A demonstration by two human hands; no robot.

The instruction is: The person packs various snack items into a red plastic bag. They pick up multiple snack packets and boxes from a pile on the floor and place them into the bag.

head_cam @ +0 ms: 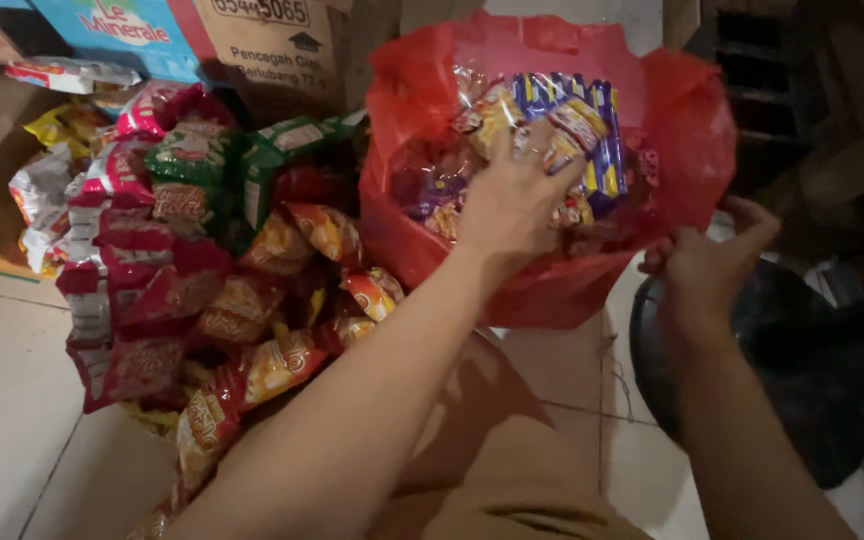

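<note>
We see the left hand [517, 205] reaching into the red plastic bag [692, 150], fingers spread and pressed on the snack packets [562, 125] inside it, blue-and-yellow among them. The right hand [707, 260] pinches the bag's rim at its right edge, holding it open. The bag stands on the tiled floor [12, 400], just beside a heap of red and orange snack strips [202, 270], with cardboard boxes [272, 40] behind

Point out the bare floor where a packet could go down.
Bare tile lies left of the snack pile, and a strip runs between the red bag and the dark round thing. The pile and bag are crowded.
</note>
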